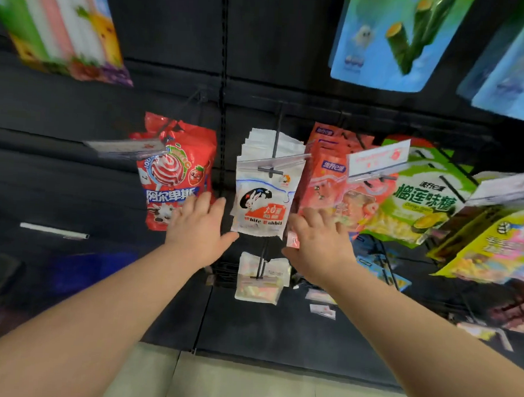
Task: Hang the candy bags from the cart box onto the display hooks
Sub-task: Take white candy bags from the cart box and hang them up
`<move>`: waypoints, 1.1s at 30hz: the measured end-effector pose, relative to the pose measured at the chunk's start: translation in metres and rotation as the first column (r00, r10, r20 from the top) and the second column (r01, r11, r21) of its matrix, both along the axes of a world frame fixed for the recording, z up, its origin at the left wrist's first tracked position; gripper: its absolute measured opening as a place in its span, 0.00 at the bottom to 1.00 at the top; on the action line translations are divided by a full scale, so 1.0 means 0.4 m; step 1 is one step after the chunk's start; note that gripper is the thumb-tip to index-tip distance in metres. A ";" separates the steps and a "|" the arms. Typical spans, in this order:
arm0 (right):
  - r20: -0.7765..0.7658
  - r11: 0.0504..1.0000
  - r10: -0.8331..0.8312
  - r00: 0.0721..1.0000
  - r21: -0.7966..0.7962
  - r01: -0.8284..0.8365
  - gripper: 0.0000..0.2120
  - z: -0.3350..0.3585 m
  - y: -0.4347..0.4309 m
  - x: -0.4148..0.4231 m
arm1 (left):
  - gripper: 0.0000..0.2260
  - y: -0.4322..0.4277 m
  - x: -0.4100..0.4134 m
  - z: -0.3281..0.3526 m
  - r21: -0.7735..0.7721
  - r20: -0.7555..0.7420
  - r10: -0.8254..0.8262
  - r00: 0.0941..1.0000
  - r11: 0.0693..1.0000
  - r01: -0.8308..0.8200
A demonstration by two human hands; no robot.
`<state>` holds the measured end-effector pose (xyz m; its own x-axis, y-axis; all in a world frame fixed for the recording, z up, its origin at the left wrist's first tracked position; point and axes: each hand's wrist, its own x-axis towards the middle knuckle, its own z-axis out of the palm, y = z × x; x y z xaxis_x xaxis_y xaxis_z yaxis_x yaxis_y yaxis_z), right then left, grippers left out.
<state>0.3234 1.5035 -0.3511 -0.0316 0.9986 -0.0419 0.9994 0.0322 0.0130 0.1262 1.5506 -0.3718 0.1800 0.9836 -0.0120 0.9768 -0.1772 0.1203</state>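
White bags (265, 198) with a rabbit print hang in one stack on a single hook (270, 169) between the two hands; at least five tops fan out behind the front one, the exact count unclear. The left hand (197, 228) is spread flat with straight fingers and holds nothing, its thumb tip at the front bag's lower left corner and its fingers in front of the red bags (176, 174); one red bag is plain, with a second edge behind it. The right hand (319, 244) lies at the stack's lower right edge, fingers bent over a row of orange bags (323, 177); whether it pinches one I cannot tell. Beyond that hand hang green bags (423, 205), then yellow bags (494, 243). Below both hands one pale bag (260, 285) hangs on a lower hook. Above the right hand hang at least two blue bags (386, 46). All hooks stand out from a black panel (76, 110).
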 end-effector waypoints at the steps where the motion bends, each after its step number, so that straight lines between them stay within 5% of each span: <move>1: 0.009 1.000 0.022 1.000 -0.007 -0.022 0.30 0.010 -0.012 -0.005 | 0.34 -0.023 -0.004 0.009 -0.012 -0.025 0.000 1.000 1.000 -0.001; 11: -0.006 0.956 0.277 0.961 -0.101 -0.277 0.30 0.044 -0.089 -0.119 | 0.35 -0.271 -0.127 0.054 -0.092 -0.110 0.205 0.973 0.972 -0.215; 20: -0.034 0.849 0.516 0.856 -0.111 -0.517 0.30 0.050 -0.192 -0.317 | 0.37 -0.511 -0.332 0.026 -0.176 -0.184 0.456 0.870 0.856 -0.486; 33: -0.076 0.720 0.668 0.740 -0.186 -0.669 0.31 0.043 -0.380 -0.784 | 0.43 -0.823 -0.749 0.010 -0.186 -0.214 0.596 0.774 0.753 -0.631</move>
<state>0.0096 1.3515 -0.3339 -0.6884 0.6896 -0.2248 0.7172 0.6934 -0.0692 -0.1732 1.2213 -0.3677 -0.4820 0.8445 -0.2334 0.8740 0.4820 -0.0610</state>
